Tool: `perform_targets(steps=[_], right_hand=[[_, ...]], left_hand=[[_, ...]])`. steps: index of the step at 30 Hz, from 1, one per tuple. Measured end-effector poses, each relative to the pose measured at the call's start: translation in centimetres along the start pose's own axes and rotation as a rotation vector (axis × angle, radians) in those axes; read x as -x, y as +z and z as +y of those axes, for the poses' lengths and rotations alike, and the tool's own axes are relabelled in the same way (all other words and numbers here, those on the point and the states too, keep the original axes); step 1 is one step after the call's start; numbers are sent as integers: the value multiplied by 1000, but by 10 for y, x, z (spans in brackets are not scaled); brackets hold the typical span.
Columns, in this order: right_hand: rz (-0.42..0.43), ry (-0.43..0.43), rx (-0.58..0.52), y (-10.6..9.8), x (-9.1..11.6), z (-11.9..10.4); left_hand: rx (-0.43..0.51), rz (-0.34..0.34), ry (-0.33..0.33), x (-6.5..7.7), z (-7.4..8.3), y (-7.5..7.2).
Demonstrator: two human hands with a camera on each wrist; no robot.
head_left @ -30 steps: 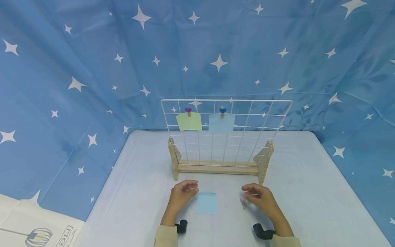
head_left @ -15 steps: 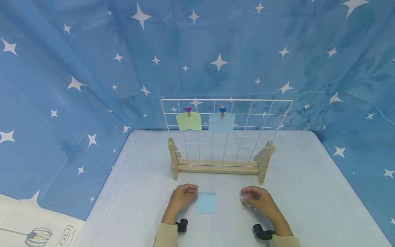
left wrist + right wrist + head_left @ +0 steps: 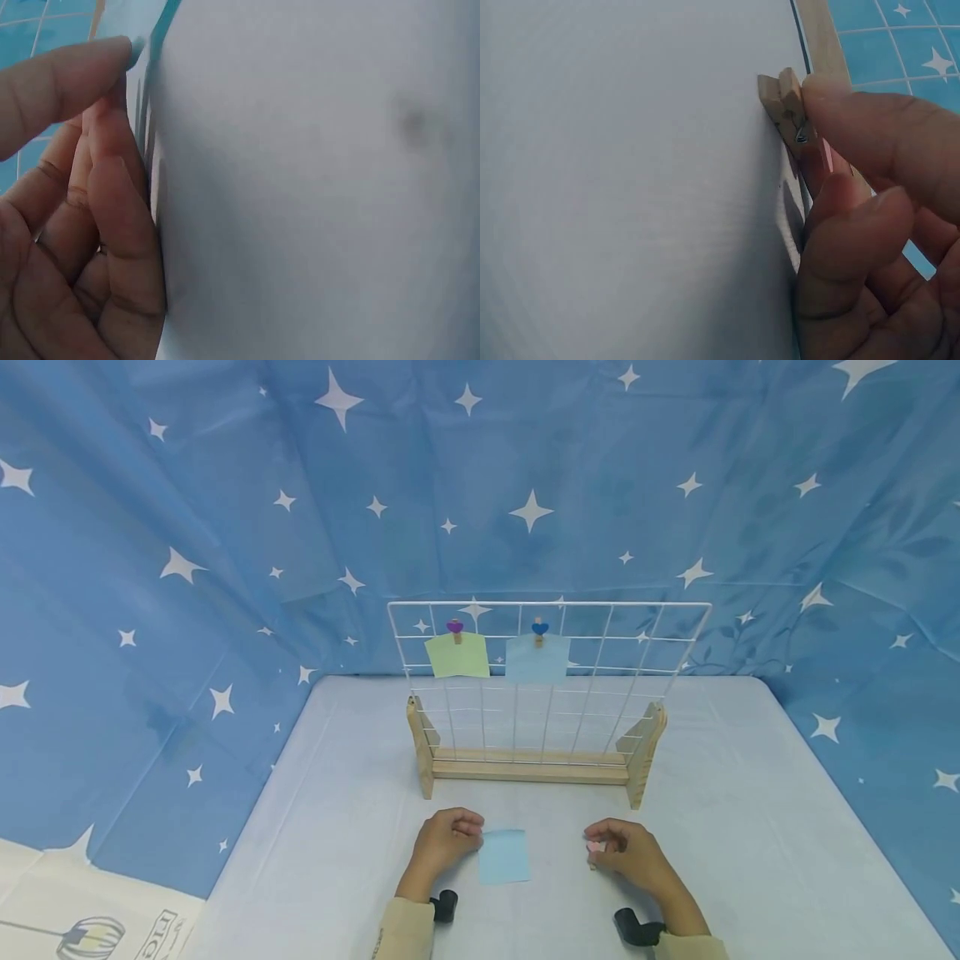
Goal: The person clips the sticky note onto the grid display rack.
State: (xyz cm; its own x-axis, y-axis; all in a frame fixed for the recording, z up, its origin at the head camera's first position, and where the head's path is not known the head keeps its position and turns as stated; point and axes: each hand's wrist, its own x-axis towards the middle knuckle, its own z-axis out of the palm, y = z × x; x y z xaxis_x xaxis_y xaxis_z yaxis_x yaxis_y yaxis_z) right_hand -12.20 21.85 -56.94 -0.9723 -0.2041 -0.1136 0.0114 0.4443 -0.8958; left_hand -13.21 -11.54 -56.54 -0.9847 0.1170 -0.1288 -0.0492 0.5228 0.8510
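A square light-blue paper note (image 3: 505, 860) lies on the white table in the head view, turned slightly. My left hand (image 3: 444, 845) pinches its upper left corner; the left wrist view has the thumb and a finger meeting at the note's blue edge (image 3: 160, 36). To the right, my right hand (image 3: 632, 857) holds a small wooden clothespin with a pink heart (image 3: 596, 847) between thumb and fingers. Close up in the right wrist view, the wooden ends of the clothespin (image 3: 787, 101) point away from the fingers, low over the table.
Beyond the hands stands a white wire grid (image 3: 592, 605) on a wooden base (image 3: 525, 771). A green note (image 3: 459, 658) hangs there under a purple-heart clothespin (image 3: 454, 628), beside a blue note (image 3: 536, 667) under a blue-heart one (image 3: 540, 629). A starry blue cloth (image 3: 600, 460) backs the table.
My right hand has come down slightly and taken hold of the pink-heart clothespin. My left hand has moved to the note's corner, and the note has turned a little.
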Motion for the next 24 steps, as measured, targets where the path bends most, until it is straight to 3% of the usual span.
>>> perform_targets(steps=[10,18,24], right_hand=[[23,-1,-50,-4,1,-1],[41,-77,-142,-10,3,-4],[60,-20,-139,-20,5,-15]], left_hand=[[41,-11,-8,0,1,-9],[117,-26,57,-2,2,-14],[183,-21,90,0,10,-16]])
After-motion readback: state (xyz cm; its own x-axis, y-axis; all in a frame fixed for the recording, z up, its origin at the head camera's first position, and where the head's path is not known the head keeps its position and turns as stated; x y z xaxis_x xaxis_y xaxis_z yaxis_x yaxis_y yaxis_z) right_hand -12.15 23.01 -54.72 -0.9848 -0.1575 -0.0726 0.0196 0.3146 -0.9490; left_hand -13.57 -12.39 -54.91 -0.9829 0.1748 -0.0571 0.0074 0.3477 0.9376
